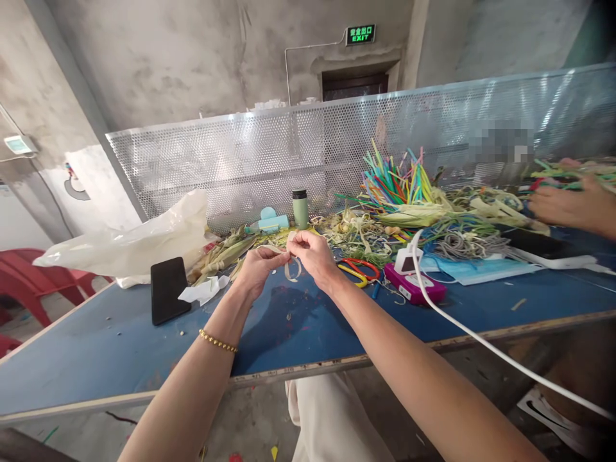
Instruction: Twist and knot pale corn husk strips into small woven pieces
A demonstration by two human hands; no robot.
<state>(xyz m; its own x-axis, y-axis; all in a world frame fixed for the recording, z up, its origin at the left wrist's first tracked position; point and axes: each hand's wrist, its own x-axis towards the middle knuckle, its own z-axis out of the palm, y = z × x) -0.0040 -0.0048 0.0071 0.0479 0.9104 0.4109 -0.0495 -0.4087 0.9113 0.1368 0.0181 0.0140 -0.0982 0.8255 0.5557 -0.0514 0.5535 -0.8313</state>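
Observation:
Above the blue table (298,340), my left hand (258,268) and my right hand (314,255) are close together, both in a pinch. Between them is a thin pale strip (295,274), which looks like dried corn husk, and a curl of it hangs below the fingertips. Part of the strip is hidden by my fingers. Red and yellow handled scissors (359,271) lie just right of my right hand. Corn husks (224,253) lie in a heap left of and behind my left hand.
A black phone (169,289), crumpled tissue (205,290) and plastic bag (144,234) are on the left. Behind stand a green bottle (300,208) and colourful pipe cleaners (397,179). A white cable (462,333) crosses the right edge near a purple box (414,282). Another person's hand (572,205) is at far right.

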